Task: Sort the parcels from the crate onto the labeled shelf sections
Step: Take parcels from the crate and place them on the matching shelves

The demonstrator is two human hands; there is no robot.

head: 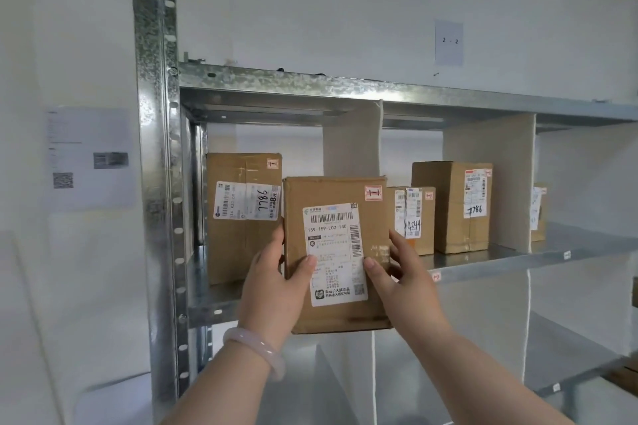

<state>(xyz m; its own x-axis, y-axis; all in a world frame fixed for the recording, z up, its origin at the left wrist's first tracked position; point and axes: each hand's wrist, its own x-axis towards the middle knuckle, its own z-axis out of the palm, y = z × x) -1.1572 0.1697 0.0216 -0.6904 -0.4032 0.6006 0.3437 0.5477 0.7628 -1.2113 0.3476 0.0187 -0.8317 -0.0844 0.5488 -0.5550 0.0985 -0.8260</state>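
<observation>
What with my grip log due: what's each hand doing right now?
Left hand: grips the parcel at its left edge.
Right hand: grips the parcel at its right edge.

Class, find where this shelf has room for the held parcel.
Left section: gap between the left box and first divider, floor hidden by the held parcel. Right section: bare shelf beyond the end box. Crowded: middle, small box beside tall box.

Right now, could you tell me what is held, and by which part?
The left hand and right hand hold the cardboard parcel by its side edges.
</observation>
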